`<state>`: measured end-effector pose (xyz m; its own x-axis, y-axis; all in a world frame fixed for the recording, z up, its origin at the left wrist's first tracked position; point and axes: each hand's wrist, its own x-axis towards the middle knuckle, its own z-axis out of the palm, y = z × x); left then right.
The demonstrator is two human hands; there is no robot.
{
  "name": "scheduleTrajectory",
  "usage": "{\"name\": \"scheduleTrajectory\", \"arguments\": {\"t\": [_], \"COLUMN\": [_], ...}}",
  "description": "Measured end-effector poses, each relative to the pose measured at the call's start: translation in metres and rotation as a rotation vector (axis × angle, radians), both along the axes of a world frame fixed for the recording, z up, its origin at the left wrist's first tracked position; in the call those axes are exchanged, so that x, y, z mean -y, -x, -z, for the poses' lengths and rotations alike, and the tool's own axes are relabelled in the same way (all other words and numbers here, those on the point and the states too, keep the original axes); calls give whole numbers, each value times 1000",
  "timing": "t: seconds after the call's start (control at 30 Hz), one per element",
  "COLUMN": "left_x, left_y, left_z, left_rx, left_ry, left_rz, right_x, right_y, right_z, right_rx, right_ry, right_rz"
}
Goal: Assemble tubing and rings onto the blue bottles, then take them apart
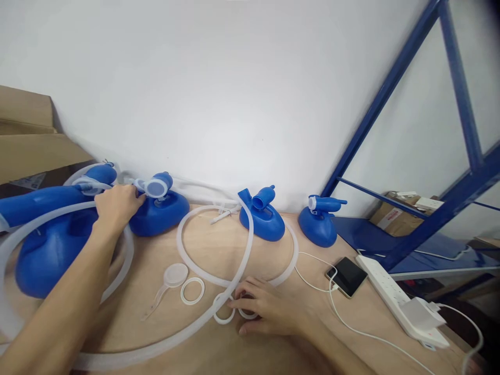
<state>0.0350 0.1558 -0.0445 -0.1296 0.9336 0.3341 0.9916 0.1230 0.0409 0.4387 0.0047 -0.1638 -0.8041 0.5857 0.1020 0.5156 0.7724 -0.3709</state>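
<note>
Tabletop (150,260): right fingers (247,288) arched apart over a ring (247,315), left hand (118,204) outstretched, grip unclear.

Looks like smooth, softly glossy plastic on the blue bottles (322,229) across the middle of the frame. Seems cloudy, near matt and plastic in the tube (250,229) looping from lower left to centre. Appears milky and smooth, also plastic, in the lid (175,274) left of centre; opaque white plastic in the rings (183,291) at lower centre. Resembles smooth pale wood on the table (375,312). Shines dark and glassy on the phone (349,276) at right. Reads as smooth white plastic on the power strip (385,286) at lower right, glossy painted metal on the rack (370,120) at upper right, dull cardboard on the box (35,156) at far left, smooth and matt on the wall (234,94) above.
</note>
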Motion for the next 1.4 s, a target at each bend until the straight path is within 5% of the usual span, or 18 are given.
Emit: {"name": "scheduleTrajectory", "arguments": {"t": [0.17,0.37,0.47,0.53,0.63,0.67,0.8,0.93,1.03,1.13,1.23,1.4], "left_x": [-2,9,40,68,101,106,103,88,81,79,79,72], "left_y": [0,-11,-44,-77,-127,-139,-157,-139,-125,-117,-115,-117], "left_z": [9,-15,-29,-33,-30,-28,-22,-26,-34,-41,-44,-41], "left_rx": [0,28,-76,-175,-65,-35,-33,21,124,207,267,328], "left_ry": [2,193,215,60,-53,-93,-251,-276,-253,-246,-196,-104], "left_rz": [99,169,169,323,766,826,791,776,701,665,687,721], "right_x": [1,-1,-12,-22,-33,-36,-45,-78,-121,-157,-176,-175], "right_y": [-4,-4,10,27,59,69,87,43,-18,-66,-87,-105], "right_z": [3,-48,-81,-99,-115,-118,-123,-116,-92,-55,-24,-15], "right_rx": [-65,-323,-582,-778,-1025,-1095,-1272,-1128,-872,-612,-588,-630], "right_ry": [-33,104,43,27,97,140,170,-65,-428,-119,26,143], "right_rz": [-15,168,447,560,546,528,480,563,898,1140,1129,1057]}}
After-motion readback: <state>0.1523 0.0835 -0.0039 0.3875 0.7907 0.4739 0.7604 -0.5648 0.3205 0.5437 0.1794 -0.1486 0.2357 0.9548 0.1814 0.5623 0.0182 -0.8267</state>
